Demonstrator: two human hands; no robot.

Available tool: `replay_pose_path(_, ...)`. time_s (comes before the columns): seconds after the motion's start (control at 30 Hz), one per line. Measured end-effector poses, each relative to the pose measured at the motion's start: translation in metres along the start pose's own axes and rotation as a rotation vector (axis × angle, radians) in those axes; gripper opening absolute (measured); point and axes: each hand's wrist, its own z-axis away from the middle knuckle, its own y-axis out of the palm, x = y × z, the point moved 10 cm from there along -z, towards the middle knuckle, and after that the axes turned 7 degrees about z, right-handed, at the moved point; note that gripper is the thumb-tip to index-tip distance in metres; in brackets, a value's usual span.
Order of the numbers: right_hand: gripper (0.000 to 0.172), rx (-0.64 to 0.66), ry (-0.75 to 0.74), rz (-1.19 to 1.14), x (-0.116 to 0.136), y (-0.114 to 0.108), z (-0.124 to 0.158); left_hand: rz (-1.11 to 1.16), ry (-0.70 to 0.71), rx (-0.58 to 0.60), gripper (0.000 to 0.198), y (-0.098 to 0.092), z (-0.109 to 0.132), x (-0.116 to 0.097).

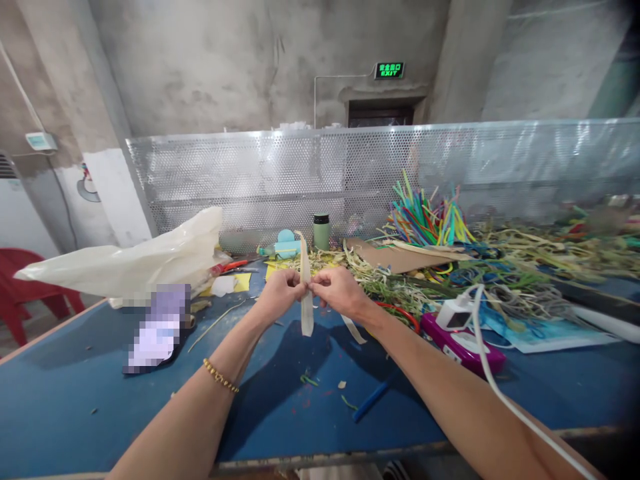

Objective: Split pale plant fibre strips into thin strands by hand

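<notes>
A pale, flat strip of dried plant fibre stands nearly upright in front of me, above the blue table. My left hand pinches its middle from the left, thumb against fingers. From the right, my right hand is closed at the same spot, fingertips touching the strip's edge. The two hands almost meet there. Another pale strip lies on the table below my right hand. Under my right forearm lies a blue stick. Small green scraps are scattered nearby.
A phone and a cream plastic bag lie left. Behind the hands stands a green jar. Colourful pipe cleaners, cardboard and tangled fibre fill the back right. A magenta power strip with a white charger sits right.
</notes>
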Motion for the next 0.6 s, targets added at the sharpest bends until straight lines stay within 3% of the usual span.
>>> replay_pose_path(0.23,0.01,-0.022,0.003,0.007,0.001,-0.001,0.0,-0.087,0.033,0.036,0.02,0.001,-0.001,-0.001)
replay_pose_path(0.6,0.009,-0.118,-0.018,0.135,0.008,-0.009,0.002,0.012,0.013,0.049,0.019,0.004,0.0,0.007)
